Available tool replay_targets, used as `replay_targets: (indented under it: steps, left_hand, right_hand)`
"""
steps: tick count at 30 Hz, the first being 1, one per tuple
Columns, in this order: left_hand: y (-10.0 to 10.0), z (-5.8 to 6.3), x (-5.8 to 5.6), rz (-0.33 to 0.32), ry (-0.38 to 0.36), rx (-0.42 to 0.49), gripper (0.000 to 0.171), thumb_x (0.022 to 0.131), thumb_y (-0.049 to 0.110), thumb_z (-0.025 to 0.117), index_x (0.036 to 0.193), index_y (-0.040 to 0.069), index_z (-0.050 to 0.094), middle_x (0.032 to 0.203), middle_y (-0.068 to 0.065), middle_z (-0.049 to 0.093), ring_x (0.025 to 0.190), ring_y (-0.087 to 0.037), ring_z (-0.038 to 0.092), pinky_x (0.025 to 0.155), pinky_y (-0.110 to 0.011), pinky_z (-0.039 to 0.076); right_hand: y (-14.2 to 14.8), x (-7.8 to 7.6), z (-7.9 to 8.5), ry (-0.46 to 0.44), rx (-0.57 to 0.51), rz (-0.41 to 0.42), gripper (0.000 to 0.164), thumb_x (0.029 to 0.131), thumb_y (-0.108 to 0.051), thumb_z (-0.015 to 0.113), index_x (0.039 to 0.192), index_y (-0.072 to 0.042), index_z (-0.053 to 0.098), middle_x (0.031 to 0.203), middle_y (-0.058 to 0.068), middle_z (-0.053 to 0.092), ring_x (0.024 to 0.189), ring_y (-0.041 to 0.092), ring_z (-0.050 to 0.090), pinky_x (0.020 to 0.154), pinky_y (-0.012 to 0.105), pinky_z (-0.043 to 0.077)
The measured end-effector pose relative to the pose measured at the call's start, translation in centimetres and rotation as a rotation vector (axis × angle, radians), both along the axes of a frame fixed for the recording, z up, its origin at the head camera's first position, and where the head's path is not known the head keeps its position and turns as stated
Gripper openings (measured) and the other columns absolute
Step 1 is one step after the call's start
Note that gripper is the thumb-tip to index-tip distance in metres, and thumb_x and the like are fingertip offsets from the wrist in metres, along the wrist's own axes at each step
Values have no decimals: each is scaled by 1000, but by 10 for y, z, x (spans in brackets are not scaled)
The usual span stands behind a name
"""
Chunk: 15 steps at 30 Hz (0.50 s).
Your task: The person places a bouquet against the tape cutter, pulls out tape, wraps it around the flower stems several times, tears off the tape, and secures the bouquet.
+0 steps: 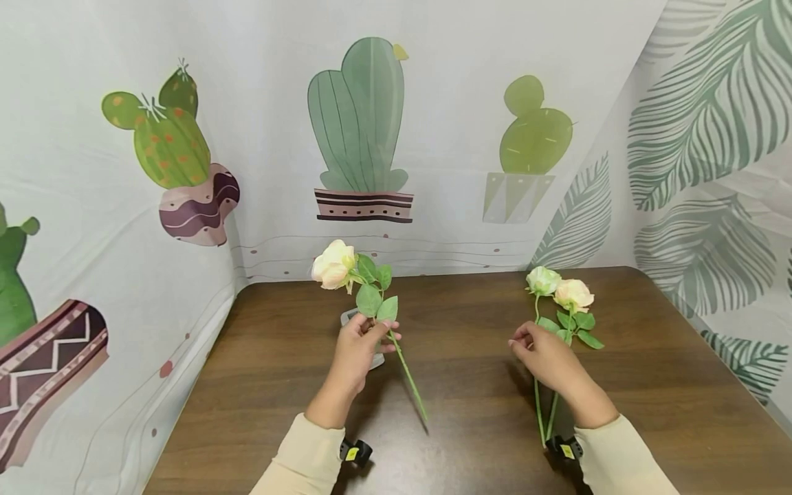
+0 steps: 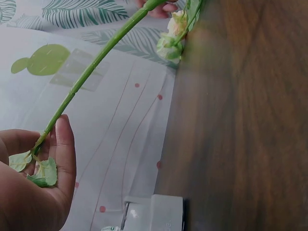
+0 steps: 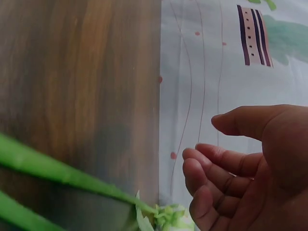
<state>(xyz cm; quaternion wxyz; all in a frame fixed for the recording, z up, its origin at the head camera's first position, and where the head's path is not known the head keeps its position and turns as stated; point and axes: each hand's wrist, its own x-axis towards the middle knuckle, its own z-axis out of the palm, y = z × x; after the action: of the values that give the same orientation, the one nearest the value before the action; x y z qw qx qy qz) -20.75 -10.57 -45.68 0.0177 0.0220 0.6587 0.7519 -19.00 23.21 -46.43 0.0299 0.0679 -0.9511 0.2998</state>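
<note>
My left hand (image 1: 353,355) pinches the green stem (image 2: 91,67) of an artificial rose with a cream-pink bloom (image 1: 334,265), just below its leaves (image 1: 369,300). The bloom points up and left, and the bare stem end slants down to the right over the table. On the right, my right hand (image 1: 553,359) hovers over two more artificial roses, its thumb and loosely bent fingers apart with nothing between them. One of those roses has a pale green bloom (image 1: 544,280), the other a peach bloom (image 1: 575,295). The hand hides part of their stems (image 1: 538,410).
Behind and partly beneath my left hand, a grey-white object (image 2: 166,211) stands on the brown wooden table (image 1: 470,385). A white cloth printed with cacti (image 1: 458,137) hangs along the back and left edges. Leaf-patterned cloth (image 1: 705,172) covers the right side.
</note>
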Motion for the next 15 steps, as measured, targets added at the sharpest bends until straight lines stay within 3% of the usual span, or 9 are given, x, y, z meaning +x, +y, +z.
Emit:
replay_targets:
  steps: [9, 15]
  left_hand:
    - [-6, 3, -2, 47, 3, 7, 19, 99, 7, 61, 115, -1, 62, 93, -3, 74, 88, -30, 72, 75, -42, 61]
    - [-8, 2, -4, 71, 0, 12, 22, 98, 7, 60, 119, 0, 60, 91, -2, 73, 81, -19, 72, 74, -41, 61]
  right_hand:
    - [22, -6, -1, -21, 1, -56, 19, 96, -20, 64, 103, -2, 63, 89, 8, 66, 77, 17, 59, 68, 33, 45]
    - [35, -8, -5, -74, 22, -79, 31, 96, -23, 65, 108, 4, 60, 93, 13, 66, 80, 21, 59, 69, 34, 47]
